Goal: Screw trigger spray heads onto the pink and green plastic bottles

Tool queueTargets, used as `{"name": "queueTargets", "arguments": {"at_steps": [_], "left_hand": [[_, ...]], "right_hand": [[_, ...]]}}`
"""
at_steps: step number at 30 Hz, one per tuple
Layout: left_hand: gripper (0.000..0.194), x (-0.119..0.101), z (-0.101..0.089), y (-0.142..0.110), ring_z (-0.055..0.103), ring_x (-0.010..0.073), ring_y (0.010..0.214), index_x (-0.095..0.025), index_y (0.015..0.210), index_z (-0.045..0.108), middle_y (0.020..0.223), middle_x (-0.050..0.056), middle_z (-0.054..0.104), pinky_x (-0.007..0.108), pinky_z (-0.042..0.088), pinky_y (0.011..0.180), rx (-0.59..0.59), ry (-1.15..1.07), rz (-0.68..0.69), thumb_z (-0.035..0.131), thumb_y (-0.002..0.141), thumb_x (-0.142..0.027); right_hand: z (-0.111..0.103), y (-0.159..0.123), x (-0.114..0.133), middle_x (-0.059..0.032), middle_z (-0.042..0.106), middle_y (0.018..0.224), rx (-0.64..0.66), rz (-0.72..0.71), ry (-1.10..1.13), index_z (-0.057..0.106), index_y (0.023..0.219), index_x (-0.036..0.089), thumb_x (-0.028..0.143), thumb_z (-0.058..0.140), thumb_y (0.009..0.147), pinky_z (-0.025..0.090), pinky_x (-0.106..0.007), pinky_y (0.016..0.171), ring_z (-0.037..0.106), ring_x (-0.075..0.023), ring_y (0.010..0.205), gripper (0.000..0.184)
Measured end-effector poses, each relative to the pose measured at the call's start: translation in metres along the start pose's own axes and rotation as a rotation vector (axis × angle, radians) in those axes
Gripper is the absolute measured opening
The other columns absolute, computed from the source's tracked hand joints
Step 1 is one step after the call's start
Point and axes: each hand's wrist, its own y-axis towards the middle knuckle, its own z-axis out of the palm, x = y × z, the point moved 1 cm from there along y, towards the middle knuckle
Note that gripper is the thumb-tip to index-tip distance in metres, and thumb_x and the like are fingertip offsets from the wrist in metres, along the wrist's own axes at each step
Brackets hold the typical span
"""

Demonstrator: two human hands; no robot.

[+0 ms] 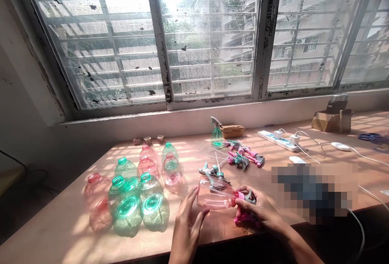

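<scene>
A clear pink spray bottle lies on its side in the air above the table's front edge. My right hand is closed around its neck and its pink-and-grey trigger sprayer. By the bottle's base, my left hand has its thumb and fingers spread, the fingertips at the base's edge; whether they press on it I cannot tell. Just behind the bottle lie loose grey-and-teal trigger sprayers with dip tubes. More pink and teal sprayers are heaped further back.
Several green bottles and pink bottles without sprayers stand at left. A green bottle with a sprayer stands by a brown box. At right are a power strip, white cables, a cardboard box and a blurred-out patch.
</scene>
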Motion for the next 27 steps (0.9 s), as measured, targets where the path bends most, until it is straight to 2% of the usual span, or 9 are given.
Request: {"name": "queueTargets", "arguments": {"at_steps": [8,16,22,27], "left_hand": [[0.052,-0.007,0.000,-0.001,0.061,0.0347,0.139,-0.026,0.138,0.064,0.144,0.013,0.069,0.051,0.044,0.119,0.004,-0.044,-0.078,0.069,0.094,-0.053],[0.050,0.006,0.002,0.000,0.052,0.0297,0.147,-0.030,0.146,0.059,0.156,0.010,0.058,0.048,0.041,0.122,-0.030,0.002,0.022,0.065,0.097,-0.039],[0.059,-0.002,0.000,0.000,0.049,0.0330,0.149,-0.028,0.147,0.056,0.155,0.013,0.057,0.053,0.036,0.124,0.009,-0.007,-0.009,0.071,0.093,-0.048],[0.048,-0.003,0.000,-0.001,0.051,0.0333,0.146,-0.028,0.140,0.060,0.152,0.012,0.060,0.052,0.038,0.122,-0.004,-0.046,-0.018,0.066,0.097,-0.047]], "right_hand": [[0.004,-0.001,0.001,0.0004,0.078,0.063,0.012,-0.041,0.014,0.060,0.099,0.022,0.054,0.095,0.070,0.067,-0.034,0.062,0.078,-0.0222,0.058,0.056],[0.001,-0.001,-0.002,-0.0006,0.079,0.064,0.011,0.023,0.044,0.057,0.105,0.022,0.056,0.092,0.074,0.066,-0.034,0.061,0.080,-0.0234,0.061,0.058],[0.000,0.000,-0.002,-0.0007,0.080,0.066,0.052,0.010,0.012,0.056,0.103,0.022,0.054,0.093,0.073,0.066,-0.037,0.062,0.081,-0.0248,0.061,0.057],[0.003,-0.002,0.004,-0.0009,0.079,0.066,0.094,-0.020,0.010,0.059,0.097,0.022,0.052,0.094,0.073,0.066,-0.035,0.057,0.080,-0.0255,0.061,0.052]]}}
